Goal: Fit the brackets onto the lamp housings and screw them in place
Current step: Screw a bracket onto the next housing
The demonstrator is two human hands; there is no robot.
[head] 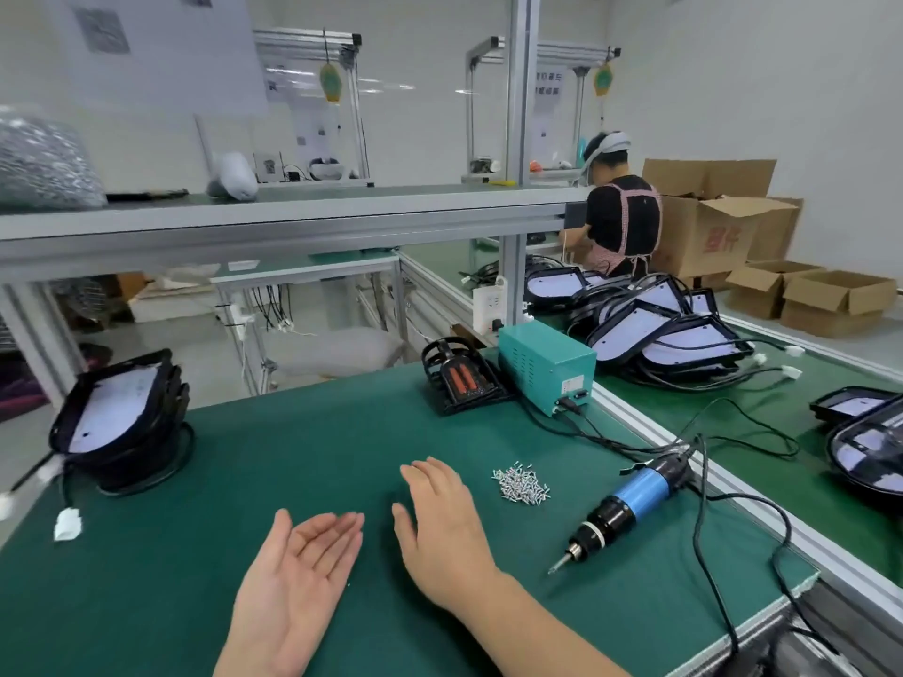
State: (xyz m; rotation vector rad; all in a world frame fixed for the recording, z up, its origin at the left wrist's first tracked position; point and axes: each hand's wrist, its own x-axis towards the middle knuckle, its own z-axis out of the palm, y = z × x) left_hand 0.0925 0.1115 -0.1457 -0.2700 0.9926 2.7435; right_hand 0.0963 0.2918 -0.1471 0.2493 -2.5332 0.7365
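Head cam; looks fwd and down, close over green bench [195, 554].

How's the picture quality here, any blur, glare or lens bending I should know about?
Head view: soft, even light, faint shadows under the left hand and right hand, no strong glare; the wide lens bends the shelf rail; the lamp housings at the left edge look smeared, while the screws and electric screwdriver read sharp.

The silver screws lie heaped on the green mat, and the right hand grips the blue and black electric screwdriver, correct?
Not quite. In the head view the blue and black electric screwdriver lies untouched on the green mat, beside the heaped silver screws; the right hand is open and empty.
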